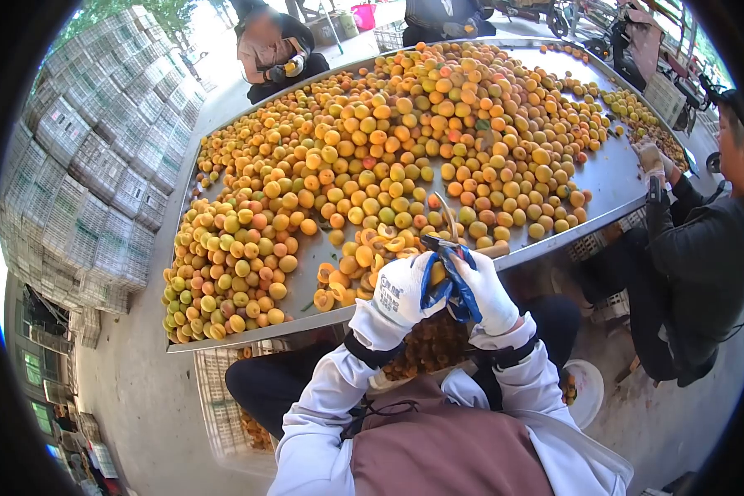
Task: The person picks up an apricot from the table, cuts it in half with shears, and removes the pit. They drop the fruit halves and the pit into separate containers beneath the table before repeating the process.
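My left hand (407, 291) and my right hand (484, 289) meet over the near edge of the metal table (314, 248), in white gloves with blue coating. Fingers of both are closed around an apricot (437, 273), largely hidden between them. Just past the fingertips, a thin curved tool (446, 212) stands up among the fruit, and a tan wooden handle-like piece (494, 250) shows right of it. Halved apricots (332, 285) lie beside my left hand. Whole apricots (422, 124) are heaped across the table. Below my hands sits a container of brownish-orange pieces (428, 345).
Stacked plastic crates (99, 157) rise at the left. A crate (223, 397) stands under the table near my left leg, and a white bucket (585, 388) at my right. One person (694, 256) sits at the right; two others (274, 50) sit across the table.
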`<state>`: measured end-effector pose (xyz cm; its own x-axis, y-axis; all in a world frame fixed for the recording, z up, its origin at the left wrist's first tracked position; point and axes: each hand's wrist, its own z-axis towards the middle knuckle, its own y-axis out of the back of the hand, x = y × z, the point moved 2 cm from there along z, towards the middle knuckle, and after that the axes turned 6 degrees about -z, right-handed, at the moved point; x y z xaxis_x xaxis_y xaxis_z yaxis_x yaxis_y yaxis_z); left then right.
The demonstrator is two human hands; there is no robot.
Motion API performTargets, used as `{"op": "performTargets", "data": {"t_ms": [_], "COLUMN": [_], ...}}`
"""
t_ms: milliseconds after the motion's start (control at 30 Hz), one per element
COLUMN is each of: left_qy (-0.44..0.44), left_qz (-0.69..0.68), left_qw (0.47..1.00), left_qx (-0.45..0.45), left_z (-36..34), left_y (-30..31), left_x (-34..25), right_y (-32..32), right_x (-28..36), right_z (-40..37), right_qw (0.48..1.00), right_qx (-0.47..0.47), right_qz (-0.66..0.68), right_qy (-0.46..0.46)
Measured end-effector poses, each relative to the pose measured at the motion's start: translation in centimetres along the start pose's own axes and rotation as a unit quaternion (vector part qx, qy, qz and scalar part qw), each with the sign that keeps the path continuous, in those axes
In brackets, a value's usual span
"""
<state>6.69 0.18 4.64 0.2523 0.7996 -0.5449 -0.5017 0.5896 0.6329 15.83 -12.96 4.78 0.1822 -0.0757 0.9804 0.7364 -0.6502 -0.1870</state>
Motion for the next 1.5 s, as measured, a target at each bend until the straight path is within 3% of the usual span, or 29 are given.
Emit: {"op": "performTargets", "data": {"t_ms": [133,233,267,333,367,433,467,533,567,600,633,667,733,767,800,867,900,933,967,1000,1033,1067,1133,1200,1233,1267,1367,1500], "left_qy": [0.027,0.161,0.162,0.141,0.142,0.170,0.169,0.084,0.237,0.236,0.257,0.255,0.300,0.304,0.309,0.316,0.299,0.277,0.391,0.430,0.441,0.452,0.499,0.441,0.446,0.447,0.392,0.427], "left_qz": [-0.137,-0.321,-0.358,-0.322,-0.320,-0.419,-0.417,-0.135,-0.430,-0.427,-0.656,-0.832,-0.805,-0.792,-0.780,-0.754,-0.671,-0.577,-0.654,-0.614,-0.608,-0.601,-0.599,-0.668,-0.618,-0.620,-0.511,-0.513], "left_qw": [0.989,0.919,0.903,0.917,0.917,0.850,0.850,0.954,0.823,0.824,0.656,0.436,0.465,0.475,0.485,0.506,0.618,0.717,0.591,0.630,0.636,0.640,0.613,0.589,0.637,0.636,0.760,0.738], "left_qx": [-0.051,-0.163,-0.174,-0.191,-0.193,-0.271,-0.273,-0.255,-0.287,-0.289,-0.271,-0.230,-0.215,-0.232,-0.248,-0.275,-0.279,-0.275,-0.263,-0.202,-0.180,-0.156,-0.132,-0.109,-0.113,-0.109,-0.092,-0.097], "left_z": [-0.3,-0.5,-0.4,-0.7,-0.9,-0.4,-0.4,-0.1,-0.2,-0.1,0.2,0.6,0.7,0.5,0.6,0.6,0.0,-0.3,-0.2,-0.1,-0.6,-1.1,-1.0,-1.6,-1.8,-2.3,-3.0,-2.2], "left_y": [-0.5,-1.6,-1.9,-3.2,-3.9,-4.5,-4.6,-4.2,-5.3,-4.8,-4.8,-4.7,-4.3,-4.0,-3.4,-3.0,-2.7,-2.7,-3.6,-3.3,-4.6,-6.0,-6.3,-7.5,-7.7,-8.6,-10.1,-9.2], "left_x": [-0.3,0.0,0.9,3.4,4.0,4.1,4.0,2.1,2.3,2.5,3.0,3.3,4.0,4.3,4.1,3.4,3.2,3.0,3.5,2.2,2.4,2.6,0.5,0.2,-0.1,0.4,1.9,0.4], "right_y": [-0.5,-1.3,-1.4,-1.6,-1.9,-2.3,-2.4,-2.6,-2.7,-2.9,-3.0,-3.2,-3.6,-3.5,-3.4,-2.0,-1.6,-0.8,-0.3,0.1,0.7,0.7,1.4,2.0,2.0,2.1,2.4,2.2], "right_x": [-0.4,-1.0,-1.3,-1.8,-2.2,-2.4,-2.2,-2.0,-2.2,-2.5,-2.7,-2.7,-2.2,-2.3,-2.1,-1.4,-1.1,-0.6,-0.5,-0.4,-0.2,0.1,-0.3,-0.7,-0.9,-1.1,-1.2,-2.6], "right_z": [-0.2,-0.2,-0.2,-0.2,0.1,0.6,0.8,1.2,1.5,1.8,2.0,2.0,1.9,1.9,1.9,1.1,0.8,1.0,1.3,1.5,1.4,0.9,1.2,1.3,1.4,1.5,1.3,1.7], "right_qw": [0.998,0.999,0.999,0.998,0.983,0.970,0.953,0.959,0.956,0.953,0.947,0.948,0.923,0.936,0.934,0.964,0.981,0.976,0.975,0.963,0.941,0.929,0.887,0.883,0.864,0.843,0.853,0.872], "right_qx": [0.009,-0.008,-0.007,-0.056,-0.113,-0.155,-0.201,-0.214,-0.217,-0.220,-0.209,-0.206,-0.174,-0.165,-0.176,-0.193,-0.164,-0.188,-0.193,-0.180,-0.169,-0.090,-0.114,-0.107,-0.128,-0.147,-0.154,-0.211], "right_qz": [0.041,0.040,0.040,-0.023,-0.109,-0.140,-0.171,-0.133,-0.144,-0.155,-0.194,-0.191,-0.300,-0.280,-0.261,-0.129,0.066,0.060,0.057,0.146,0.233,0.292,0.378,0.389,0.427,0.464,0.431,0.346], "right_qy": [-0.038,0.026,0.025,0.019,0.099,0.123,0.146,0.133,0.137,0.141,0.147,0.150,0.167,0.133,0.171,0.130,0.075,0.097,0.094,0.135,0.178,0.210,0.238,0.240,0.233,0.227,0.252,0.275]}}
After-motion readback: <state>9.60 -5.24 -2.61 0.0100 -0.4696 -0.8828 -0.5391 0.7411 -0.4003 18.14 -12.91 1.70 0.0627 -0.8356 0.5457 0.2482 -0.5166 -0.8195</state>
